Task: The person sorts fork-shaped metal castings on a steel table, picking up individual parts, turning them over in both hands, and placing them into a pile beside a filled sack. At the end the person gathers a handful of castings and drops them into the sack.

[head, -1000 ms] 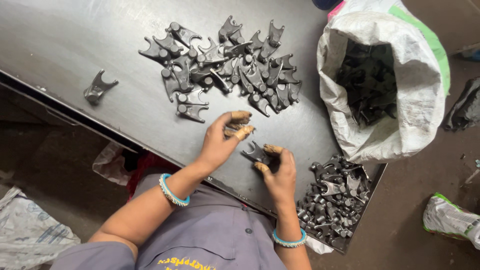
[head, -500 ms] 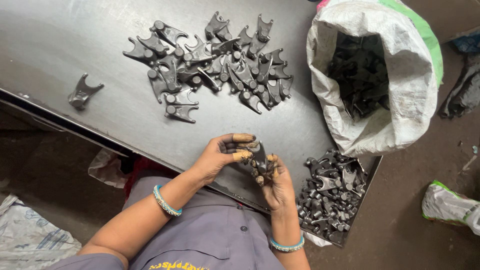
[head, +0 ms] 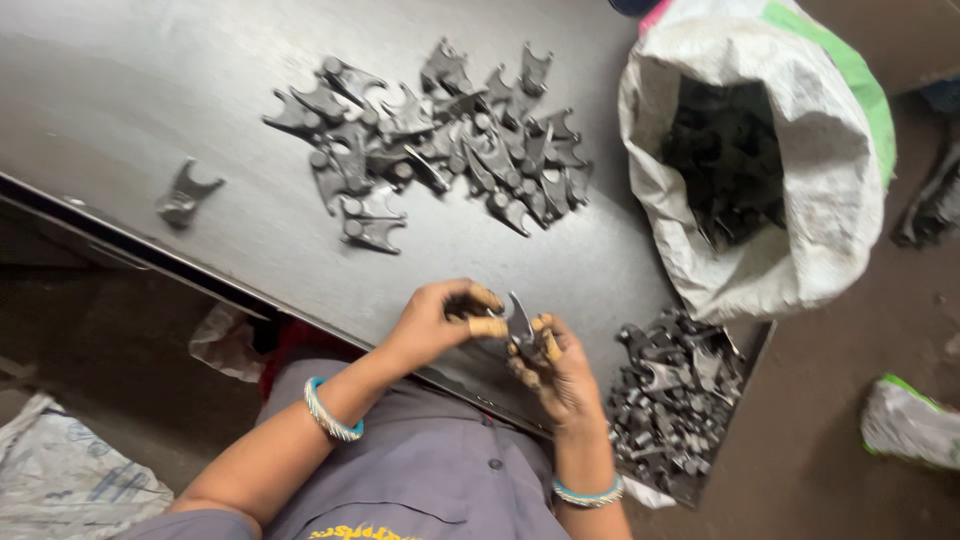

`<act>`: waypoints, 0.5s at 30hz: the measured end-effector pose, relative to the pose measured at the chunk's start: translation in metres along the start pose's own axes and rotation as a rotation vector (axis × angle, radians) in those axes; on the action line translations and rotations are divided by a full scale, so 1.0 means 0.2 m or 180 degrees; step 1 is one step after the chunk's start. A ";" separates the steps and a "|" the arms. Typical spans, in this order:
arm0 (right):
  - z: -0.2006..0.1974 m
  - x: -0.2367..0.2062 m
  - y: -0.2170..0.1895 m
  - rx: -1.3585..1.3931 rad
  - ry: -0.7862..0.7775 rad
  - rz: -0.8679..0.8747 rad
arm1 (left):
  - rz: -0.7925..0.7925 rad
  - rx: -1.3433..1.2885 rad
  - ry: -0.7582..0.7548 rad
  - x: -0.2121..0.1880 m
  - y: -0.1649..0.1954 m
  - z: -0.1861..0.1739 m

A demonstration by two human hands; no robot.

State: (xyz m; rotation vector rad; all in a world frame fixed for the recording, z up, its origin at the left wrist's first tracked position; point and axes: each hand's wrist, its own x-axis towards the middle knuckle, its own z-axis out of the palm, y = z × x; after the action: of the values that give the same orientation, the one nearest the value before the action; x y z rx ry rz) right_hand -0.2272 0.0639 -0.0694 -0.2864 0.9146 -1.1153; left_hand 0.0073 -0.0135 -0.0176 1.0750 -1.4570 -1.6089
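Both hands meet over the near edge of a dark metal table (head: 120,90). My left hand (head: 440,318) and my right hand (head: 555,370) together grip one small dark forked metal part (head: 520,322) between the fingertips. Both wrists wear turquoise bangles, and the fingertips look stained and taped. A pile of several similar forked parts (head: 440,140) lies spread on the table beyond the hands. One single forked part (head: 185,195) lies apart at the left.
A white woven sack (head: 800,200), open and filled with dark parts, stands at the table's right end. A heap of more parts (head: 675,400) sits at the table corner beside my right hand. Cloth and bags lie on the floor.
My hands have come together: the right hand carried a part from the table's edge to the left hand, and both now grip it. The view shifted slightly.
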 end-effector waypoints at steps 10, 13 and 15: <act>0.13 0.36 -0.67 0.0788 0.0443 -0.2068 | 0.0072 0.4183 0.2017 -0.20 0.16 -0.91; 0.32 0.45 -0.53 -0.1241 0.0630 -0.2028 | -0.0348 0.4239 0.2198 -0.25 0.21 -1.07; 0.46 0.54 -0.38 -0.2944 0.0192 -0.2102 | -0.0695 0.4127 0.2111 -0.22 0.23 -1.12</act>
State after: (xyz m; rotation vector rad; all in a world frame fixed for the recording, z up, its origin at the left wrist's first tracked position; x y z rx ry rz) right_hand -0.1932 -0.0851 -0.0175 -1.3954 1.4052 -1.2201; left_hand 0.2292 -0.0704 0.0291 2.2163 -1.8578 -0.1084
